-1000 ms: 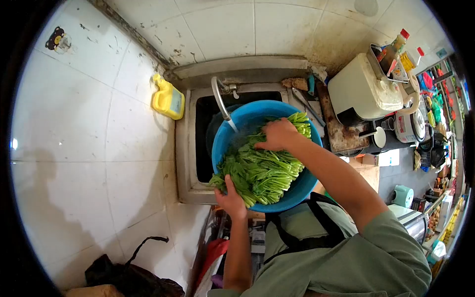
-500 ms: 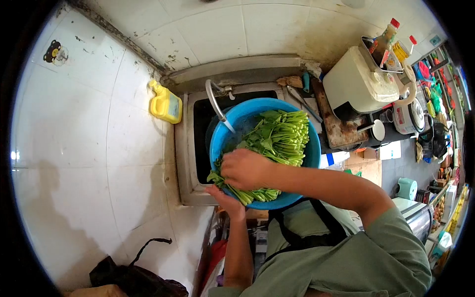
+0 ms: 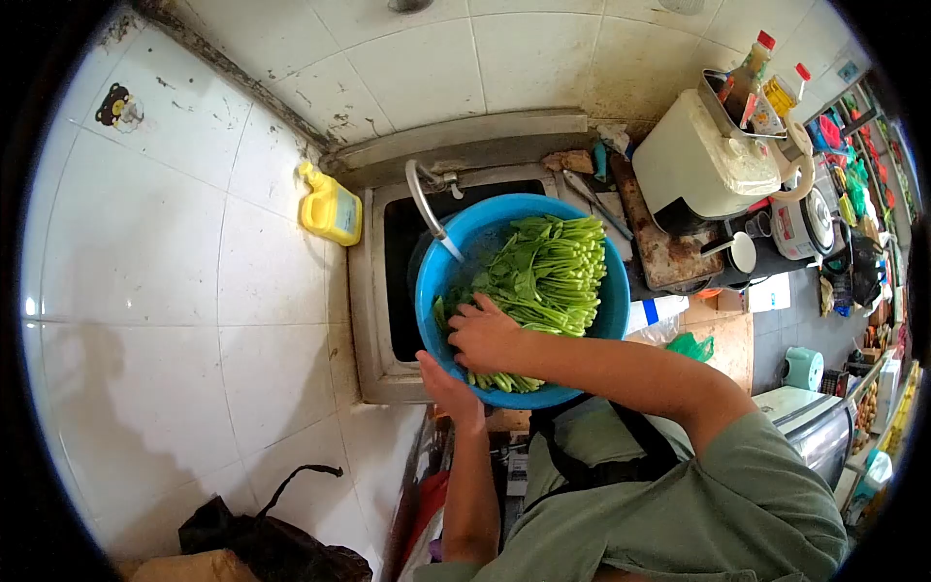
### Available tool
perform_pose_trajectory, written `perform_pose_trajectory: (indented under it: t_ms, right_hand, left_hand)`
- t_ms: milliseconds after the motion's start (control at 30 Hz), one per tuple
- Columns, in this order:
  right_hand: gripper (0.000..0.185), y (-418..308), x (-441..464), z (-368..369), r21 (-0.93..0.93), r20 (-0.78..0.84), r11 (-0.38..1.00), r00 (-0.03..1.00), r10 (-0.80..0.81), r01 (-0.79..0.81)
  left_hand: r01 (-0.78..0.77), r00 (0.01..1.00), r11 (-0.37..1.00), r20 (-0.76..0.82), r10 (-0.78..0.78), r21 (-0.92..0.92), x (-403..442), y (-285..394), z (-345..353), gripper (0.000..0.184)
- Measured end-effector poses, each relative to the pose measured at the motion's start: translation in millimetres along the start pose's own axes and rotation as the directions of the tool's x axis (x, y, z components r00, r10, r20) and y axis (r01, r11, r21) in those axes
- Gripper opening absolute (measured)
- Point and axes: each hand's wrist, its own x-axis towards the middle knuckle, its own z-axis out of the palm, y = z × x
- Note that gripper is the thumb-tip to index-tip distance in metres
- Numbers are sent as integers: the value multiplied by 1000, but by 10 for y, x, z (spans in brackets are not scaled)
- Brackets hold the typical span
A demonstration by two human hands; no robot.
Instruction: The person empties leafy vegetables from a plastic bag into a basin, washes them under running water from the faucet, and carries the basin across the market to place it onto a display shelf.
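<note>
A large blue basin [image 3: 618, 315] rests over the sink, filled with leafy greens [image 3: 555, 272]. Their pale cut stems point right and their leaves lie to the left. My right hand [image 3: 488, 339] reaches across the near left part of the bunch, fingers apart and pressing on the leaves and stems. Against the basin's near left outer side is my left hand [image 3: 450, 391], with its fingers stretched along the rim; part of it is hidden. A curved faucet [image 3: 427, 209] extends over the basin, its white tip above the water.
The metal sink edge [image 3: 369, 325] frames the dark bowl. A yellow jug [image 3: 332, 206] stands by the left wall. To the right are a knife [image 3: 596, 202], a stained board [image 3: 669, 257], a cream appliance [image 3: 706, 160] and a small pot [image 3: 742, 252].
My right hand has moved slightly right and its fingers have spread. Leaves that hung at the basin's left rim now lie inside. My left hand has shifted slightly up and right.
</note>
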Motion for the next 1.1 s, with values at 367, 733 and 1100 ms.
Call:
perform_pose_trajectory:
  t_ms: [367,733,1100]
  right_hand:
    - [50,129,248,-232,105,281,975,946,162,-198]
    - [77,1109,26,-377,-104,166,908,893,418,-405]
    - [76,741,135,-179,-30,257,948,915,312,-315]
  left_hand:
    - [-54,998,972,-14,58,229,-80,100,35,48]
    - [-53,992,935,-92,91,351,-24,-24,-25,48]
    - [26,991,939,-132,21,344,3,-36,-47,42]
